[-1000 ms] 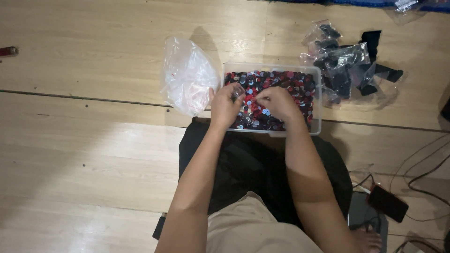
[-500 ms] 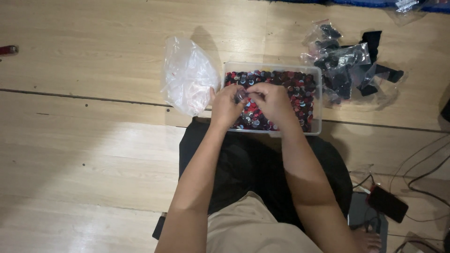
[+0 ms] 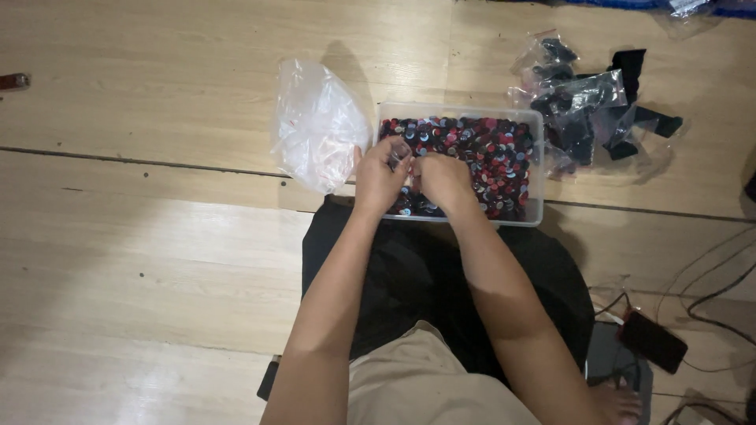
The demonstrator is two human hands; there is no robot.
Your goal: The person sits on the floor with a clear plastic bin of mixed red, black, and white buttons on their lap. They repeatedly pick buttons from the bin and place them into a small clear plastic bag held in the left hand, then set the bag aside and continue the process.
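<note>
A clear plastic tub (image 3: 538,169) sits on the wooden floor in front of me, full of small round red, black and silver pieces (image 3: 488,157). My left hand (image 3: 380,177) and my right hand (image 3: 442,179) meet over the tub's left end, fingers curled around a few of the small pieces pinched between them. Exactly what each hand grips is hidden by the fingers. A crumpled clear plastic bag (image 3: 319,126) lies just left of the tub, touching my left hand's side.
A pile of small clear bags holding dark items (image 3: 587,106) lies right of the tub. A black cloth (image 3: 441,291) covers my lap. A dark phone (image 3: 652,341) and cables (image 3: 713,295) lie at the lower right. A small red object (image 3: 12,80) rests far left.
My right hand has moved left across the tub toward my left hand; both hands now meet over the tub's left end.
</note>
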